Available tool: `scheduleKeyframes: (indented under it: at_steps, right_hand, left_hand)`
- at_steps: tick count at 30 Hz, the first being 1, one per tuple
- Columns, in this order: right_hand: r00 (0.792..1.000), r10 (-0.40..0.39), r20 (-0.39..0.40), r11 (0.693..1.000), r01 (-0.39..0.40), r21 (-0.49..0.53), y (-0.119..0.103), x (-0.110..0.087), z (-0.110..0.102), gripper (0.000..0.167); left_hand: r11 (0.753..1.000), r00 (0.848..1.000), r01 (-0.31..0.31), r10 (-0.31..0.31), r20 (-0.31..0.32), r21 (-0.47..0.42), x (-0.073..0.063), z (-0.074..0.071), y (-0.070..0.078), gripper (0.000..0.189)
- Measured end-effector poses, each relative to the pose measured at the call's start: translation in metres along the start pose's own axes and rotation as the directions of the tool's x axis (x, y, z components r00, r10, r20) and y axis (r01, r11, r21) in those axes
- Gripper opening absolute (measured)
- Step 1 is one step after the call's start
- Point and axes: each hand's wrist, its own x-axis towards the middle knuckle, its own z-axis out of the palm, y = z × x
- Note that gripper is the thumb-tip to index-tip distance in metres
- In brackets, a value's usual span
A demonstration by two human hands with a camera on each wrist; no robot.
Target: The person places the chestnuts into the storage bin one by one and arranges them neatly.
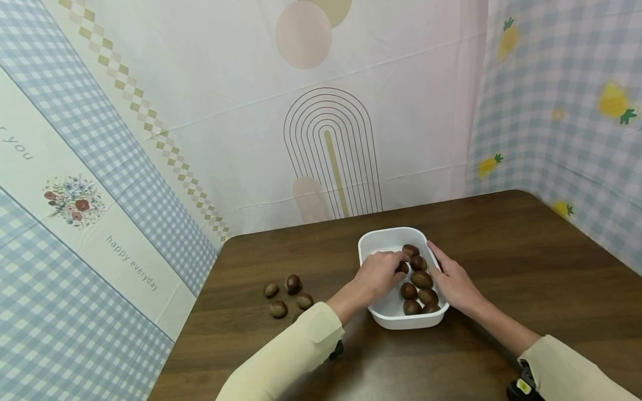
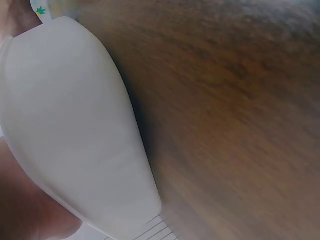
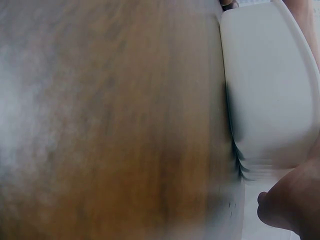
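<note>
A white rectangular container (image 1: 411, 322) with rounded corners stands on the table, several brown chestnuts (image 1: 422, 279) lying along its right half. My left hand (image 1: 380, 273) reaches over its left rim, fingers curled down at a chestnut (image 1: 403, 267) that they partly cover. Around the right rim, my right hand (image 1: 455, 284) grips the container, thumb at the edge and fingers along the outer wall. Both wrist views show the container's outer wall (image 2: 75, 110) close up; part of the right hand (image 3: 290, 200) appears beside it in the right wrist view.
Several loose chestnuts (image 1: 278, 309) lie on the brown wooden table (image 1: 241, 345) to the left, one partly hidden by the left sleeve (image 1: 296, 351). Patterned cloth (image 1: 241, 111) hangs behind and beside the table.
</note>
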Motion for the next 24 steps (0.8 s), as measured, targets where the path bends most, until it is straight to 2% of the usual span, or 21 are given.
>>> scheduleKeyframes:
  at_steps: [10,17,24]
  right_hand:
    - [1.000,-0.007,-0.010,1.000,0.007,-0.003,0.0009,0.0009,0.0000,0.065]
    - [1.000,-0.004,-0.010,1.000,0.004,0.000,0.0010,0.0007,0.0007,0.066]
    - [1.000,-0.002,-0.009,1.000,0.002,0.004,0.0000,0.0007,0.0009,0.066]
  left_hand:
    - [1.000,0.997,0.026,-0.027,0.068,0.017,0.0055,0.0035,0.0041,0.022]
    - [0.999,0.996,0.029,-0.033,0.083,0.043,0.0070,0.0062,0.0081,0.015]
    - [0.998,0.994,0.061,-0.060,0.096,-0.006,0.0056,0.0057,0.0074,0.017]
